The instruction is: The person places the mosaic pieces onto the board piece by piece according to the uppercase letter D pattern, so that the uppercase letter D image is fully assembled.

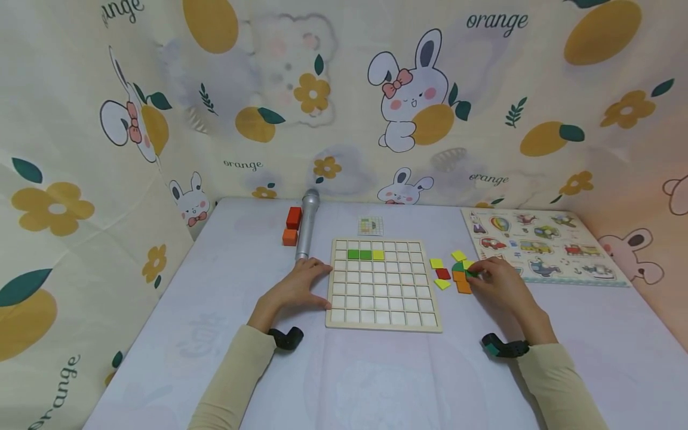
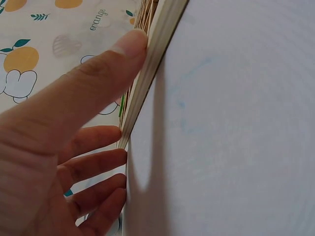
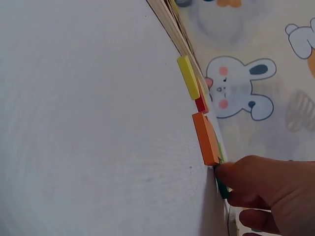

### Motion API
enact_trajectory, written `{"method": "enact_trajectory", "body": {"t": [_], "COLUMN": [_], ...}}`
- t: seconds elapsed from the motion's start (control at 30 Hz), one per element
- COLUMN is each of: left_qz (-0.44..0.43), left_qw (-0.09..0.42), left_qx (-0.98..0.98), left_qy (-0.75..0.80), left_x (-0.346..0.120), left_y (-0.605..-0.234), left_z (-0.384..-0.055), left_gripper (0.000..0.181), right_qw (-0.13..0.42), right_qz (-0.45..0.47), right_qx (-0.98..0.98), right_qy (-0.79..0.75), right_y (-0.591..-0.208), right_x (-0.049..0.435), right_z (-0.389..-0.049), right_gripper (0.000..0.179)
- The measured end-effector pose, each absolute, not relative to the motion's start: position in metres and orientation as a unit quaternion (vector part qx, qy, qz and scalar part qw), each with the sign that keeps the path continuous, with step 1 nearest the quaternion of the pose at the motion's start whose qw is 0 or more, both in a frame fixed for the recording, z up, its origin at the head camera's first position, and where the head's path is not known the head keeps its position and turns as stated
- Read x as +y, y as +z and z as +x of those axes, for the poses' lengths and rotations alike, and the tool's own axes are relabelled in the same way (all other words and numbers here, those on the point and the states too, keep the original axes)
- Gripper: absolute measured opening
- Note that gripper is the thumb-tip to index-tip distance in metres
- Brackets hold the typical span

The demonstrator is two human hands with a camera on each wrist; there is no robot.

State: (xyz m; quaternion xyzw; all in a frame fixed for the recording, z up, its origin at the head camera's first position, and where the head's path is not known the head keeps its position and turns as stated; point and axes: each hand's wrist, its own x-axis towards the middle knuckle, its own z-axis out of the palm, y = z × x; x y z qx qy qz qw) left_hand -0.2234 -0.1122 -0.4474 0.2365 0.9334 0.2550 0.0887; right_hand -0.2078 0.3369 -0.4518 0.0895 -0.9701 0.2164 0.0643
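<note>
A wooden grid board (image 1: 383, 298) lies in the middle of the table, with two green squares (image 1: 359, 255) and a yellow square (image 1: 378, 255) in one of its upper rows. My left hand (image 1: 297, 285) rests at the board's left edge; thumb and fingertips touch the rim with the fingers spread. Right of the board, my right hand (image 1: 507, 292) pinches a green tile (image 3: 221, 184) between thumb and fingers. Beside that hand lie orange tiles (image 1: 463, 287), a red tile (image 1: 442, 274) and several yellow tiles (image 1: 436, 263).
Behind the board lies a small patterned card (image 1: 371, 226). A grey microphone (image 1: 306, 230) and two blocks, red (image 1: 293, 218) and orange (image 1: 289, 237), are at the back left. A picture puzzle board (image 1: 543, 245) lies at the back right, close to my right hand.
</note>
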Motion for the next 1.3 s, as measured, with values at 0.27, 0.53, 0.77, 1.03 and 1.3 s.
{"method": "enact_trajectory", "body": {"t": [0.27, 0.53, 0.77, 1.03, 1.3], "left_qz": [0.241, 0.257, 0.253, 0.246, 0.247], "left_qw": [0.091, 0.085, 0.087, 0.093, 0.097], "left_qx": [0.931, 0.928, 0.929, 0.929, 0.929], "left_qy": [0.257, 0.255, 0.256, 0.261, 0.258], "left_x": [-0.112, -0.114, -0.114, -0.114, -0.114], "left_y": [-0.448, -0.449, -0.450, -0.451, -0.451], "left_z": [-0.225, -0.226, -0.227, -0.227, -0.227], "left_gripper": [0.082, 0.082, 0.083, 0.083, 0.084], "right_qw": [0.071, 0.063, 0.071, 0.075, 0.040], "right_qz": [0.102, 0.097, 0.093, 0.179, 0.238], "right_qx": [-0.973, -0.974, -0.964, -0.932, -0.912], "right_qy": [0.195, 0.195, 0.238, 0.306, 0.331], "right_y": [-0.450, -0.447, -0.440, -0.437, -0.443], "right_x": [0.335, 0.332, 0.327, 0.284, 0.234], "right_z": [-0.208, -0.208, -0.209, -0.221, -0.239], "right_gripper": [0.029, 0.029, 0.031, 0.026, 0.025]}}
